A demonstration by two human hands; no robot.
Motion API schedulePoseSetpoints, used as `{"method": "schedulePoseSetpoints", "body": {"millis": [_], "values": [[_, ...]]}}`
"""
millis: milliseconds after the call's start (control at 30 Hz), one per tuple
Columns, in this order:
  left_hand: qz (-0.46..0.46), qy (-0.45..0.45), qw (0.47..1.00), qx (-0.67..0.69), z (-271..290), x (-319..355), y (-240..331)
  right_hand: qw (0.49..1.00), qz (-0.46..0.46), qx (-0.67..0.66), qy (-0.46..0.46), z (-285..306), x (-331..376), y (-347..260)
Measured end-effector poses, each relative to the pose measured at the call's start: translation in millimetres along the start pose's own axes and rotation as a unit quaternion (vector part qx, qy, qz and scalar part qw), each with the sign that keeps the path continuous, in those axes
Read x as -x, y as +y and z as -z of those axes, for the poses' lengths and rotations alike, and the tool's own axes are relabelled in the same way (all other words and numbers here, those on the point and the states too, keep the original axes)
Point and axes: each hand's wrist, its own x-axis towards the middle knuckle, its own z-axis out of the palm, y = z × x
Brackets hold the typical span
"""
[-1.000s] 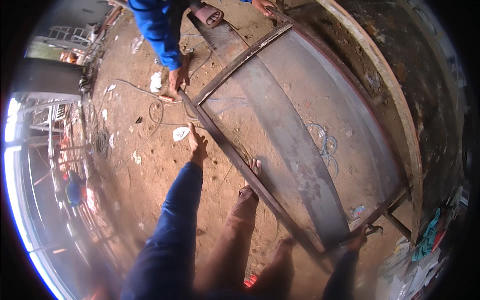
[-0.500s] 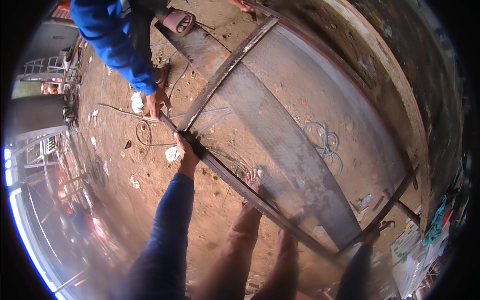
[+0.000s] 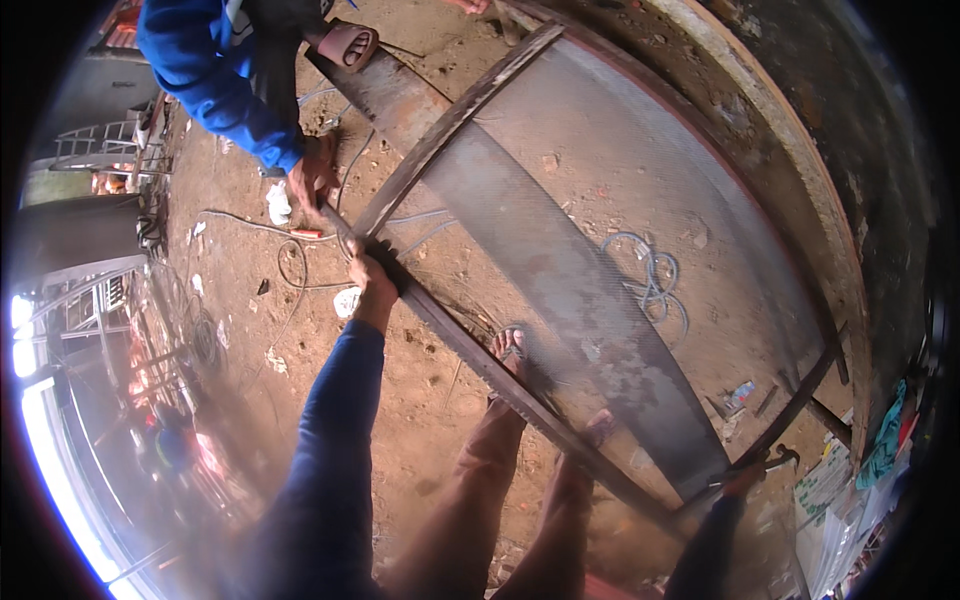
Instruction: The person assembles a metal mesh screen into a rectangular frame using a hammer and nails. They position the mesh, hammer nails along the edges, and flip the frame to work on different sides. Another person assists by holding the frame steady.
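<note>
Dirt ground (image 3: 250,360), and over it the mesh frame (image 3: 475,350) that my left hand (image 3: 372,288) grasps.

The frame stretches across in front of me, my hands at its two near corners. A long board (image 3: 570,270) shows through its mesh and pokes out past the frame's far left bar. A co-worker's blue sleeve (image 3: 225,105) comes down to the frame's left corner, the hand there at the bar's tip. A looped cable (image 3: 652,280) shows through the mesh. My left hand is closed round the frame's near bar; my right hand (image 3: 742,482), by its right end, holds a hammer (image 3: 783,458), though I cannot tell whether it touches the frame too.
</note>
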Motion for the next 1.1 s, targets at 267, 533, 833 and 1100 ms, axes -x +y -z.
{"method": "schedulePoseSetpoints", "body": {"millis": [267, 533, 833, 1100], "values": [[-0.028, -0.019, 0.999, -0.012, -121.3, 15.7, -11.0, 0.999, 0.005, 0.003, 0.038, 24.4, -16.6, 25.3], [-0.086, 0.031, 0.987, -0.135, -147.7, -39.8, -2.3, 0.991, -0.044, -0.126, 0.005, -31.3, -25.5, 42.2], [-0.087, 0.092, 0.956, -0.264, -171.8, -16.9, 0.6, 0.992, 0.085, 0.091, 0.013, 2.3, -60.4, 79.9], [-0.188, -0.004, 0.929, -0.318, -151.8, -32.6, -2.4, 0.995, 0.069, 0.072, 0.024, -17.9, -42.2, 78.7]]}}
